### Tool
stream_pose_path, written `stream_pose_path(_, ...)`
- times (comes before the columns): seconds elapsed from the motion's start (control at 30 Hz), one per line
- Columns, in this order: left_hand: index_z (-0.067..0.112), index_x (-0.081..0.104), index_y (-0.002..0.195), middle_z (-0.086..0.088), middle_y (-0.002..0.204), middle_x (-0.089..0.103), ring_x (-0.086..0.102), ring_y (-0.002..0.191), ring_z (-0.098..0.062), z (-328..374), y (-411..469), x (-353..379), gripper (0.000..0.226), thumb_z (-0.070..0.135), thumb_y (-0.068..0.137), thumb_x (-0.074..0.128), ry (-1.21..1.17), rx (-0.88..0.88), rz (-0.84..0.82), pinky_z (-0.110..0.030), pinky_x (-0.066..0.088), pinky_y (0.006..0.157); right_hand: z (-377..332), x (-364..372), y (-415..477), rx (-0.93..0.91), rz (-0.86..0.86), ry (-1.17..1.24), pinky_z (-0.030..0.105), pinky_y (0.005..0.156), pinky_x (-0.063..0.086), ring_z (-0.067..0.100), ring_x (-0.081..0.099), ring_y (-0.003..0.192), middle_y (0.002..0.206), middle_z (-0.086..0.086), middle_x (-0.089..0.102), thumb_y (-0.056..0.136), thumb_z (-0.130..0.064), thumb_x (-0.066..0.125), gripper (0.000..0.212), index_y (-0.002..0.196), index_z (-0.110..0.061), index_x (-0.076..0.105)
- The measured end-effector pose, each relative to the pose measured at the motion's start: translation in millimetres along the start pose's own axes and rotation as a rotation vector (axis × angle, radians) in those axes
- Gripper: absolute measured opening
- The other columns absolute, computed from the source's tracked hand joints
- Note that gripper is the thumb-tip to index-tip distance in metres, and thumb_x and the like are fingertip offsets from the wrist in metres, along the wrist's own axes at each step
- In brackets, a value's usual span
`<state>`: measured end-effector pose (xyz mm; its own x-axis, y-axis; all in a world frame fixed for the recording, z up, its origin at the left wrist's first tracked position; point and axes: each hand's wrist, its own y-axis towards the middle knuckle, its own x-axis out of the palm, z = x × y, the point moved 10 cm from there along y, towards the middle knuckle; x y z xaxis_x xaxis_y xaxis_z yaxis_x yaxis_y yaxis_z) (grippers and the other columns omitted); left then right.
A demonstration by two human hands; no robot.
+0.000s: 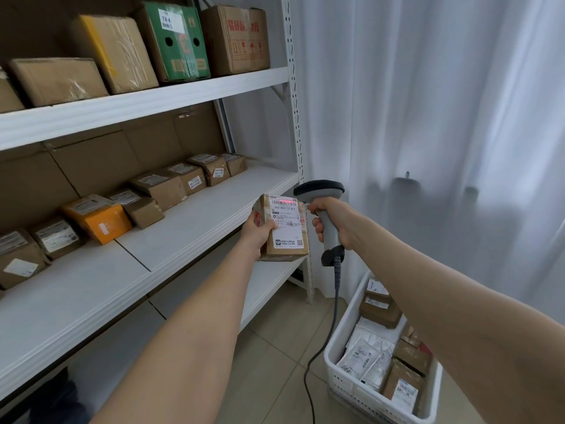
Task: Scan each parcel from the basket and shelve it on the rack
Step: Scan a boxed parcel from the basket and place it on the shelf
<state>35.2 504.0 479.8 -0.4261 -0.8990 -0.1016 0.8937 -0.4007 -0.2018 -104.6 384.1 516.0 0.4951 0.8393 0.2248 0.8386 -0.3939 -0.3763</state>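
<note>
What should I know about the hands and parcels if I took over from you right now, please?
Left hand holds a brown parcel, label up. Right hand grips the scanner, its red line on the top barcode.
The rack carries a row of parcels along the back of its middle shelf. The basket on the floor holds more boxes and white bags.
Left: shelve this parcel, then scan and shelve the basket's rest.

Sheer white curtain (428,117), soft light; beige tiled floor (275,347).
</note>
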Motion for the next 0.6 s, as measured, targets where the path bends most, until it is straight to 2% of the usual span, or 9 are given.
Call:
stream_pose_path(0.17,0.027,0.04,0.141,-0.009,0.129,0.058,0.061,0.09,-0.021,1.8,3.5,-4.6,0.054,0.008,0.093,0.056,-0.013,-0.002,-0.005,-0.028,0.052,0.055,0.0,2.3,1.7,0.009,0.008,-0.019,0.017,0.042,0.04,0.009,0.044,0.038,0.052,0.001,0.051,0.092,-0.014,0.055,0.015,0.077,-0.011,0.053)
stream_pose_path(0.33,0.024,0.042,0.14,-0.01,0.128,0.059,0.062,0.098,-0.025,-0.4,10.3,-16.9,0.052,0.008,0.092,0.057,-0.008,-0.007,-0.007,-0.028,0.052,0.057,0.2,16.6,6.8,0.008,0.019,-0.045,0.018,0.043,0.039,0.008,0.042,0.039,0.055,0.0,0.049,0.091,-0.014,0.054,0.016,0.074,-0.013,0.052)
stream_pose_path(0.53,0.028,0.04,0.141,-0.009,0.129,0.059,0.064,0.105,-0.027,-5.5,24.3,-45.9,0.053,0.011,0.093,0.057,0.018,-0.022,-0.042,-0.037,0.056,0.074,2.8,49.8,16.1,0.012,0.031,-0.048,0.018,0.042,0.039,0.008,0.042,0.038,0.051,-0.001,0.049,0.091,-0.013,0.052,0.018,0.072,-0.012,0.051)
stream_pose_path(0.6,0.027,0.041,0.141,-0.009,0.128,0.059,0.064,0.099,-0.025,-5.7,29.5,-59.8,0.053,0.01,0.093,0.057,0.003,-0.017,-0.051,-0.033,0.056,0.068,5.6,66.2,21.3,0.016,0.039,-0.053,0.018,0.042,0.038,0.008,0.042,0.04,0.053,-0.001,0.049,0.091,-0.013,0.053,0.018,0.073,-0.012,0.052)
